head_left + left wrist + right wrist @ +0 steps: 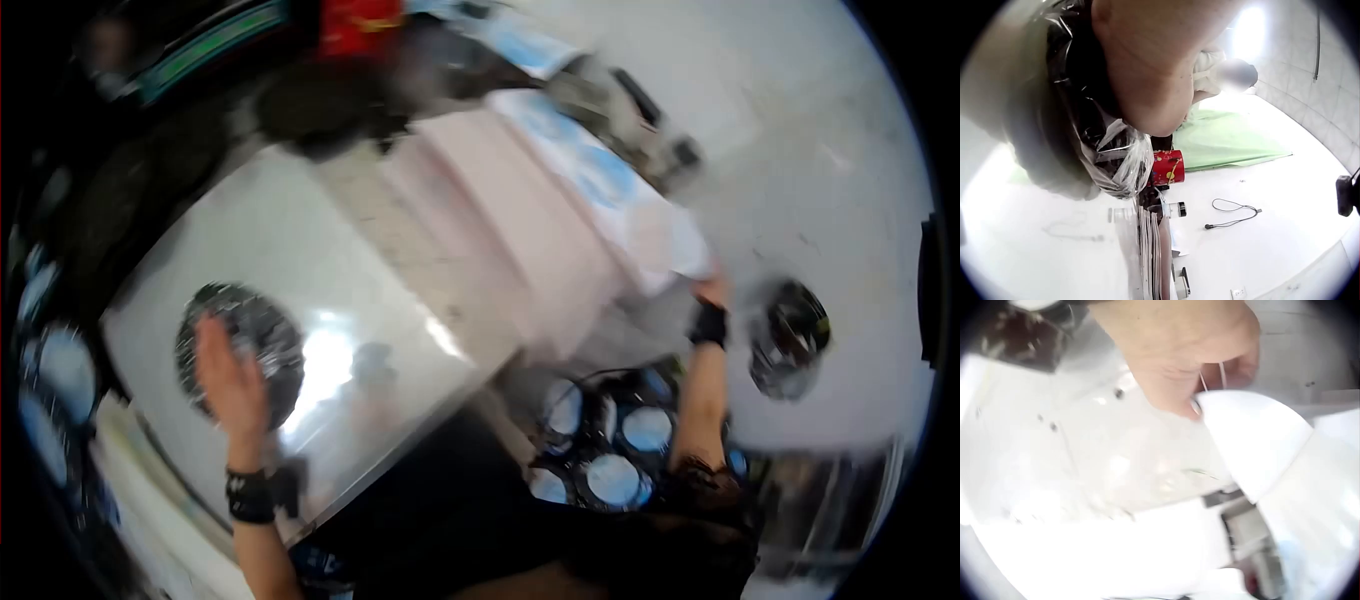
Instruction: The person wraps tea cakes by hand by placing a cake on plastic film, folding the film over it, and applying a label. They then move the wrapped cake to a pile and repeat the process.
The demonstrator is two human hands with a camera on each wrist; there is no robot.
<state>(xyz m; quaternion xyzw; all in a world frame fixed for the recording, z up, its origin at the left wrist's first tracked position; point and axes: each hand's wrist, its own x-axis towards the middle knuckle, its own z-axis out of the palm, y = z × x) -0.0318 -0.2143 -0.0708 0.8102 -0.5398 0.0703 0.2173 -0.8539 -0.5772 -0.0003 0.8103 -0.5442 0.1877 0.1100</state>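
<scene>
In the head view my left hand (pixel 232 385) lies with straight fingers on a round dark bundle (pixel 280 345) in shiny clear plastic, on a glossy white tabletop (pixel 390 300). The left wrist view shows the crinkled clear plastic (pixel 1125 159) close under the hand. My right hand (pixel 712 288) reaches out to the right and pinches the corner of a white sheet (pixel 650 240) with blue print. In the right wrist view the thumb and fingers grip the edge of this white sheet (pixel 1257 437), which bends away from the hand.
Pale pink sheets (pixel 530 220) lie in the middle beside the printed one. Another dark plastic-wrapped item (pixel 790 335) sits at right. Below are several round blue-and-white packs (pixel 612 480). A red container (pixel 1169 167), a thin cable (pixel 1235 212) and another person (pixel 1209 69) appear farther off.
</scene>
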